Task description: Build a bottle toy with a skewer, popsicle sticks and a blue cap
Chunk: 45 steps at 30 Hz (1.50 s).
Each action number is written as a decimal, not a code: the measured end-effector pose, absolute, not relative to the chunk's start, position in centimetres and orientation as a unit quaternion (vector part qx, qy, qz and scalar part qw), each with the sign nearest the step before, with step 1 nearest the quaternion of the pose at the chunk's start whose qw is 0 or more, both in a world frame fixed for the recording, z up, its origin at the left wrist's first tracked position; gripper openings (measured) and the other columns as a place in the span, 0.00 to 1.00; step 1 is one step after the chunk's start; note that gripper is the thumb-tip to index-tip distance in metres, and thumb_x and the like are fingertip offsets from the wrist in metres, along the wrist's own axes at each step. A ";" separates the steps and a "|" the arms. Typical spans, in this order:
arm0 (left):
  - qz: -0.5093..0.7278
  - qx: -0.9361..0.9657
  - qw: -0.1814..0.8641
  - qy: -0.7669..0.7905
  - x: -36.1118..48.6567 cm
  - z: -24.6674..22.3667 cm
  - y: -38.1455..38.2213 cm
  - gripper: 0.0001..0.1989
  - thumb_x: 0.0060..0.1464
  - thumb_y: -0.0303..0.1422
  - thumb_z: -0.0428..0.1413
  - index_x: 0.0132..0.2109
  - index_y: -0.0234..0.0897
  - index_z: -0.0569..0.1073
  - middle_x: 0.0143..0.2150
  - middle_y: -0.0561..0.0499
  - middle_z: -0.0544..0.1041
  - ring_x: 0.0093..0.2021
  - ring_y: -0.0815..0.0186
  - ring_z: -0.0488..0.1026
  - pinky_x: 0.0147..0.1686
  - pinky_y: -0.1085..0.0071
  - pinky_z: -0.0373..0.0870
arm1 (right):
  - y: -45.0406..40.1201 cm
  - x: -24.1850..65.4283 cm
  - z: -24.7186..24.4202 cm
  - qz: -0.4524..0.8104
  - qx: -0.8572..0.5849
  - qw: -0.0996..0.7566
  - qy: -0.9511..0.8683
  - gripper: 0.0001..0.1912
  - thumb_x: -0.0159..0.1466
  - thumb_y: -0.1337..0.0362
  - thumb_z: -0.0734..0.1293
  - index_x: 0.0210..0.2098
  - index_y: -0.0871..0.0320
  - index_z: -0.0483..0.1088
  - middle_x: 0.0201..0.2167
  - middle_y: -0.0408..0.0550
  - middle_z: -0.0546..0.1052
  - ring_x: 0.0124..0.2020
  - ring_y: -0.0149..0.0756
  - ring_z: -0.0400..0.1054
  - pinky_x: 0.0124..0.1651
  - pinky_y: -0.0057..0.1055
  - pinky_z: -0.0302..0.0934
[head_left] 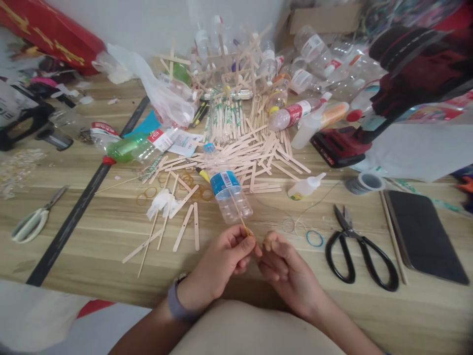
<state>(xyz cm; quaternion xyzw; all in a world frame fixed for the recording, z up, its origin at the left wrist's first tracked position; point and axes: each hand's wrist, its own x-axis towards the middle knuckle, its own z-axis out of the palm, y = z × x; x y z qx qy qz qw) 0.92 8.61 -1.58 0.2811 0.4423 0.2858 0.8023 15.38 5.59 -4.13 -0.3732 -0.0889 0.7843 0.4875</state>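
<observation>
My left hand [231, 254] pinches a thin wooden stick [238, 211] near its lower end, where a yellowish-brown wrap, perhaps a rubber band, shows at the fingertips. The stick points away from me, over a clear plastic bottle [236, 204] with a blue label lying on the table. Close beside it, my right hand [283, 259] has its fingers curled together; what they hold, if anything, is hidden. To the left lie thin sticks [164, 217], flat craft sticks [184, 228] and a crumpled white tissue [162, 203]. A blue rubber band [315, 238] lies right of my hands.
Black-handled scissors [360, 251] and a dark phone [426, 236] lie at right; white-handled scissors [37, 217] at far left. A glue bottle [305, 187] rests before a red-black power tool [347, 143]. Piled craft sticks [254, 153] and plastic bottles [295, 113] crowd the back.
</observation>
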 end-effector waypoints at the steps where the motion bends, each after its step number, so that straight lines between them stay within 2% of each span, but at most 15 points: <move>1: 0.280 0.285 0.804 0.441 1.0 -1.6 8.5 0.19 0.48 0.43 0.63 0.32 0.36 0.65 0.26 0.57 0.69 0.20 0.78 0.54 0.19 0.77 0.44 | 5.9 15.3 -4.0 0.761 -0.397 0.505 -0.090 0.19 0.50 0.56 0.77 0.20 0.56 0.64 0.11 0.29 0.49 0.16 0.23 0.37 0.18 0.19 0.48; 4: 0.277 0.278 0.811 0.434 1.1 -1.6 8.1 0.19 0.48 0.44 0.63 0.32 0.36 0.64 0.27 0.56 0.70 0.20 0.78 0.55 0.18 0.77 0.45 | 6.6 15.1 -3.6 0.742 -0.418 0.513 -0.105 0.22 0.50 0.54 0.77 0.19 0.56 0.60 0.11 0.31 0.48 0.16 0.24 0.43 0.20 0.19 0.52; 8: 0.276 0.241 0.823 0.433 0.9 -1.6 8.0 0.20 0.46 0.44 0.65 0.32 0.37 0.63 0.26 0.57 0.69 0.19 0.78 0.56 0.18 0.77 0.44 | 6.9 15.2 -3.3 0.781 -0.393 0.464 -0.140 0.21 0.49 0.51 0.75 0.20 0.55 0.62 0.10 0.29 0.45 0.13 0.23 0.38 0.14 0.17 0.42; 10: 0.279 0.232 0.824 0.435 0.6 -1.5 8.1 0.20 0.45 0.44 0.65 0.33 0.36 0.64 0.26 0.57 0.70 0.19 0.78 0.56 0.18 0.77 0.44 | 6.9 15.6 -3.4 0.802 -0.395 0.415 -0.167 0.18 0.51 0.49 0.72 0.19 0.54 0.63 0.08 0.28 0.44 0.11 0.22 0.35 0.11 0.18 0.39; 12: 0.282 0.235 0.819 0.441 0.3 -1.3 8.1 0.20 0.45 0.43 0.66 0.33 0.36 0.65 0.26 0.56 0.71 0.19 0.78 0.55 0.18 0.77 0.44 | 6.9 16.3 -3.5 0.812 -0.410 0.361 -0.206 0.18 0.55 0.50 0.67 0.18 0.55 0.65 0.05 0.28 0.46 0.09 0.22 0.34 0.10 0.20 0.42; 15: 0.270 0.247 0.813 0.453 0.1 -1.1 8.0 0.18 0.45 0.41 0.65 0.31 0.35 0.65 0.25 0.55 0.72 0.19 0.79 0.54 0.19 0.77 0.43 | 7.2 17.7 -3.3 0.806 -0.436 0.289 -0.278 0.16 0.58 0.59 0.66 0.16 0.58 0.70 0.04 0.32 0.55 0.08 0.21 0.42 0.13 0.21 0.50; 18: 0.252 0.255 0.812 0.460 0.2 -1.0 7.8 0.17 0.45 0.40 0.65 0.30 0.35 0.66 0.25 0.55 0.72 0.19 0.79 0.53 0.19 0.76 0.42 | 8.0 19.1 -2.5 0.778 -0.449 0.196 -0.394 0.11 0.55 0.68 0.67 0.17 0.60 0.74 0.07 0.35 0.62 0.09 0.21 0.51 0.14 0.20 0.47; 20: 0.247 0.264 0.808 0.465 0.2 -1.0 7.8 0.17 0.45 0.40 0.64 0.29 0.35 0.66 0.24 0.55 0.72 0.19 0.78 0.53 0.18 0.75 0.42 | 8.6 19.6 -1.9 0.723 -0.460 0.114 -0.502 0.12 0.57 0.68 0.66 0.18 0.59 0.76 0.07 0.35 0.62 0.10 0.22 0.53 0.14 0.21 0.43; 22: 0.249 0.273 0.799 0.474 0.2 -1.1 7.8 0.16 0.45 0.40 0.64 0.29 0.35 0.66 0.24 0.55 0.72 0.18 0.78 0.53 0.18 0.75 0.41 | 9.0 19.5 -1.5 0.675 -0.473 0.062 -0.563 0.12 0.58 0.63 0.67 0.19 0.58 0.75 0.07 0.35 0.61 0.10 0.23 0.53 0.15 0.22 0.42; 25: 0.256 0.279 0.786 0.488 0.1 -1.4 7.9 0.17 0.44 0.41 0.65 0.29 0.35 0.67 0.22 0.58 0.69 0.18 0.78 0.52 0.18 0.75 0.40 | 9.0 18.6 -1.7 0.680 -0.496 0.090 -0.532 0.16 0.54 0.55 0.71 0.17 0.58 0.72 0.08 0.35 0.61 0.12 0.23 0.53 0.17 0.23 0.41; 29: 0.272 0.302 0.765 0.500 0.0 -1.9 8.0 0.17 0.45 0.43 0.64 0.29 0.35 0.68 0.21 0.59 0.67 0.17 0.78 0.51 0.17 0.75 0.39 | 8.0 16.7 -2.3 0.705 -0.546 0.167 -0.421 0.23 0.46 0.47 0.75 0.13 0.58 0.67 0.10 0.38 0.65 0.14 0.24 0.55 0.19 0.24 0.47; 32: 0.293 0.310 0.751 0.504 0.1 -2.2 8.1 0.17 0.45 0.43 0.65 0.28 0.34 0.69 0.21 0.59 0.68 0.16 0.79 0.50 0.16 0.76 0.40 | 7.3 15.7 -2.6 0.720 -0.569 0.213 -0.336 0.25 0.42 0.45 0.77 0.13 0.58 0.67 0.10 0.37 0.65 0.13 0.23 0.54 0.17 0.24 0.48; 36: 0.315 0.297 0.730 0.528 0.3 -2.4 8.2 0.17 0.43 0.43 0.66 0.27 0.34 0.70 0.22 0.58 0.70 0.15 0.80 0.53 0.15 0.77 0.42 | 6.8 14.8 -2.8 0.735 -0.561 0.276 -0.263 0.24 0.42 0.47 0.78 0.15 0.59 0.68 0.11 0.36 0.65 0.13 0.22 0.52 0.16 0.23 0.47; 41: 0.352 0.325 0.705 0.523 0.5 -2.3 7.7 0.13 0.47 0.41 0.64 0.31 0.34 0.75 0.21 0.57 0.71 0.18 0.75 0.63 0.18 0.78 0.54 | 6.5 14.3 -3.1 0.739 -0.528 0.349 -0.231 0.21 0.45 0.49 0.78 0.19 0.60 0.71 0.13 0.37 0.66 0.16 0.22 0.53 0.16 0.21 0.50; 45: 0.344 0.438 0.645 0.523 0.3 -2.1 7.1 0.12 0.56 0.40 0.58 0.38 0.35 0.77 0.25 0.54 0.76 0.26 0.69 0.71 0.28 0.74 0.67 | 6.2 14.2 -2.9 0.729 -0.503 0.387 -0.256 0.21 0.50 0.49 0.76 0.21 0.60 0.69 0.17 0.38 0.68 0.17 0.23 0.56 0.17 0.21 0.53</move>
